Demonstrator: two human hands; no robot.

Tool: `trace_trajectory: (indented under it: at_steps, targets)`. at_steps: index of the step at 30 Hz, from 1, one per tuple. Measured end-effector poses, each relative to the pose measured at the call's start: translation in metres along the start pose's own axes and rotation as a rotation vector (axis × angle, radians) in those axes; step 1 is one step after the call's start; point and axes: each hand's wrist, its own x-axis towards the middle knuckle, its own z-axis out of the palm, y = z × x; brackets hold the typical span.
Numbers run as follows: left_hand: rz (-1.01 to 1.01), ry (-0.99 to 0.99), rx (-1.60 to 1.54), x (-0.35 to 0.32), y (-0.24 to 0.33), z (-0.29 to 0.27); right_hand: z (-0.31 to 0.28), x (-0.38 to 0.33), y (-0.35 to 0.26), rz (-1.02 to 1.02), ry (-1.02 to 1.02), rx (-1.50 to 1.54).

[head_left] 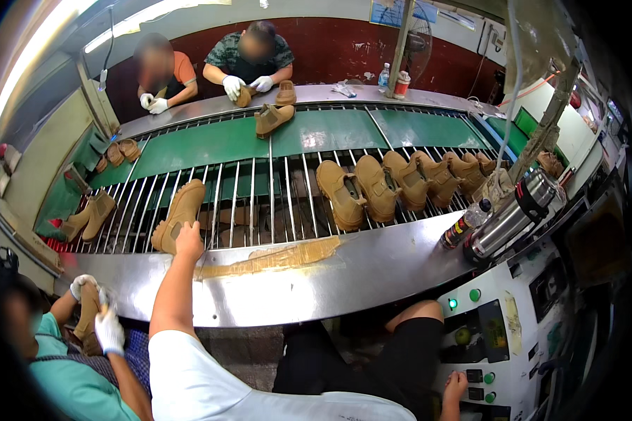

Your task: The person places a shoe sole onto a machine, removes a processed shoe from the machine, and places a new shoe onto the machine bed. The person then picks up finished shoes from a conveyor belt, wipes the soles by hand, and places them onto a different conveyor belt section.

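Left hand point(189, 241) reaches out over the steel bench point(372, 270), fingers closed on the heel of a tan boot point(180, 214) lying on the roller rack point(260, 203). Right hand point(456, 386) rests loosely open on the thigh beside the control panel point(502, 330). Five more boots point(400, 184) lie in a row on the rollers to the right. A flask point(516, 214) and a dark bottle point(463, 224) lie at the bench's right end; contents can't be seen.

right hand point(455, 387) fingers cut off
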Motion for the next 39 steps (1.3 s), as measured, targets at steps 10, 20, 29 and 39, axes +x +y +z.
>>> trace_trajectory:
  at_steps: [10,20,29,39]
  targets:
    - [0.626,-0.316,0.636,0.041,-0.03,-0.004,0.072,-0.06,-0.108,-0.114,-0.081,-0.147]
    - [0.43,-0.184,0.569,0.084,-0.082,-0.012,0.049,-0.057,-0.127,-0.098,-0.085,-0.072]
    - [0.097,0.215,0.076,0.08,-0.069,-0.038,0.023,-0.062,-0.089,-0.057,-0.051,-0.005]
    - [-0.323,0.33,0.02,0.04,-0.075,-0.025,0.064,-0.085,-0.125,-0.193,-0.11,-0.17]
